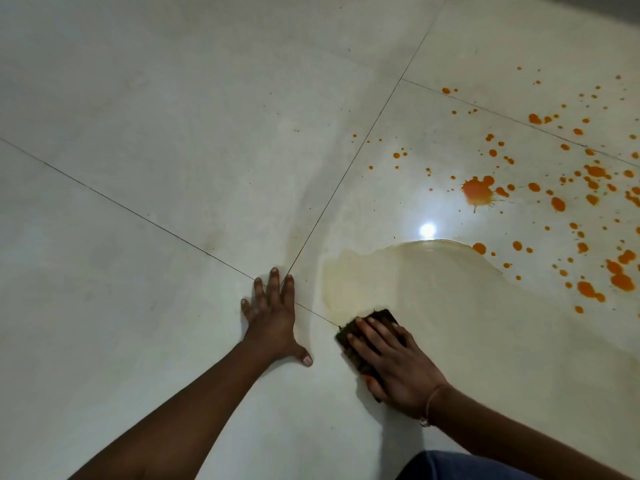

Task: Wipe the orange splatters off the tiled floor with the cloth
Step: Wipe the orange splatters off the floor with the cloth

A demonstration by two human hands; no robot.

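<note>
Mid-wipe. Right hand (391,362) presses dark cloth (372,332) flat with straight fingers, at near-left edge of a wet yellowish smear (415,282). Left hand (273,317) lies spread on tiled floor (156,133), bracing. Cloth's long axis runs near-to-far, tilted right. Next, likely: push toward orange splatters (478,190), well apart.

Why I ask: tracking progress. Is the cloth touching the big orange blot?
No, the cloth under the right hand lies apart from the blot.

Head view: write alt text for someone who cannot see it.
A person's right hand presses a dark cloth onto a tiled floor beside a wet smear; orange splatters dot the tiles to the right. The left hand rests flat on the floor.
</note>
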